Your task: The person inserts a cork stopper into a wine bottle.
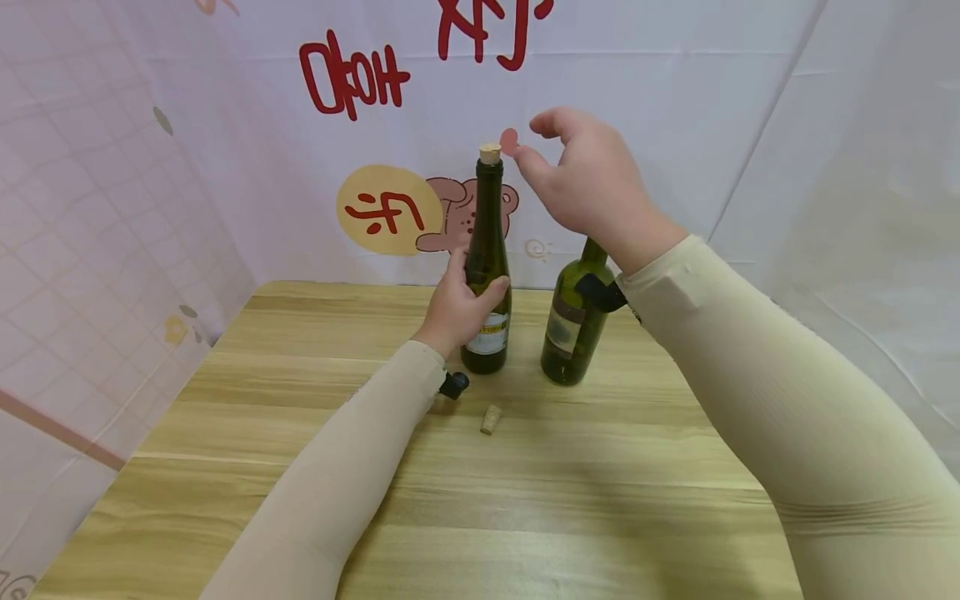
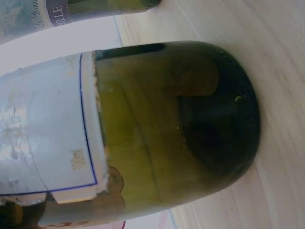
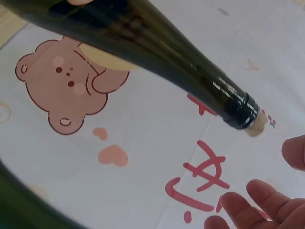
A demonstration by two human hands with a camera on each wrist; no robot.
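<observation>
Upright on the wooden table, a dark green wine bottle has a pale cork in its mouth, the cork's upper part standing above the rim. My left hand grips the bottle's body, thumb across its front just above the label. Close up in the left wrist view are the bottle's worn white label and its base. My right hand is raised to the right of the cork, thumb and fingers spread apart. The right wrist view shows a gap between its fingertips and the cork.
A second green bottle with a dark-topped label stands to the right, partly behind my right wrist. A loose cork lies on the table in front of the bottles. Behind hangs a white cloth with red characters and a bear.
</observation>
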